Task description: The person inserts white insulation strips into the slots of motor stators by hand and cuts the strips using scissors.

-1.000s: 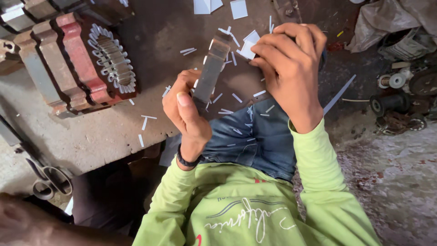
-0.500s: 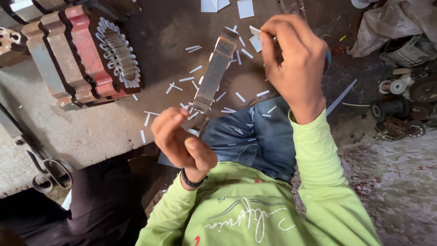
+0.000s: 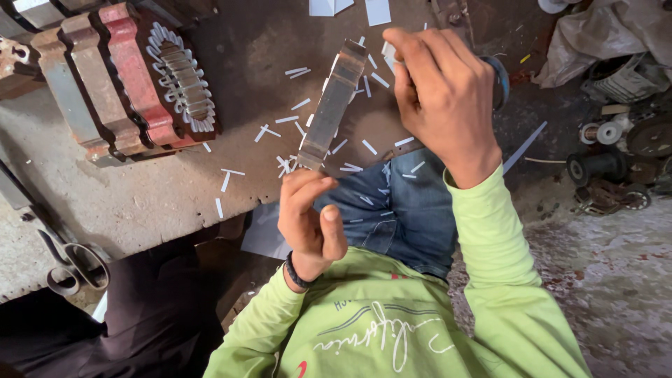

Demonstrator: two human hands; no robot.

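Has loosened the left hand since half a second ago: then wrapped lower down around the near end of the grey metal strip, now lifted and half curled, thumb up, fingertips only just meeting that lower end, more steadying than gripping. Has also shifted the right hand off to the side of the strip's far end, fingers bent and bunched close by the top edge; cannot tell from this angle whether pinching the strip itself or one of the white paper slips, the fingertips being turned away. Points, as a judgement, to a change of grip rather than a setting down, with the strip propped between both hands and neither palm closed around it. Holds the strip slanted above the dark work surface, lower end just over the knee of the blue jeans, upper end tipped away toward the white paper sheets. Looks long, narrow and flat-sided, dull grey metal, worn and a little stepped or notched near the top, rigid enough not to sag. Lies amid many scattered slips on the surface and on the jeans. Off to the left, well apart, a motor stator with red and grey housing and white liners in its slots; lower left, scissors; at the right edge, small spools.
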